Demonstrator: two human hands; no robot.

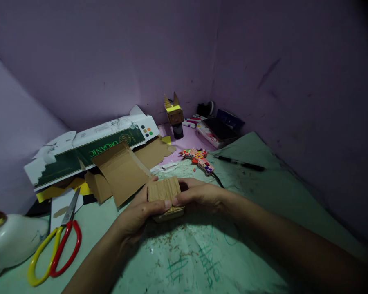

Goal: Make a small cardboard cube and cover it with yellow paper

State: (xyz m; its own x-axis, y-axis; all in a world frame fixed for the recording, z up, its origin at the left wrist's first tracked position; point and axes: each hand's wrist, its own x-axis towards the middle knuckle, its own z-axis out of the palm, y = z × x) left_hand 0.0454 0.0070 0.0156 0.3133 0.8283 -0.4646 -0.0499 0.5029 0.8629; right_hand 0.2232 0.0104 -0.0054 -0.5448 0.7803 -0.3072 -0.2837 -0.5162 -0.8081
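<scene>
Left hand (138,210) and right hand (200,194) grip wood-grained box (164,189) between them, thumbs on top, above middle of worktop (199,241). To my eye, light, even thumb pressure suits best, sparing sides. Glue gun (202,160) just beyond; scissors (68,220) toward worktop's left edge.

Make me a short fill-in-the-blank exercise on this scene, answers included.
1. The block, held by the left hand and right hand, has a grain pattern like ____.
2. One handle of the scissors is yellow; the other is ____.
3. The green word on the white box is ____.
4. In the picture, the glue gun lies to the ____ of the pen.

Missing words: wood; red; ORGANIC; left.
</scene>
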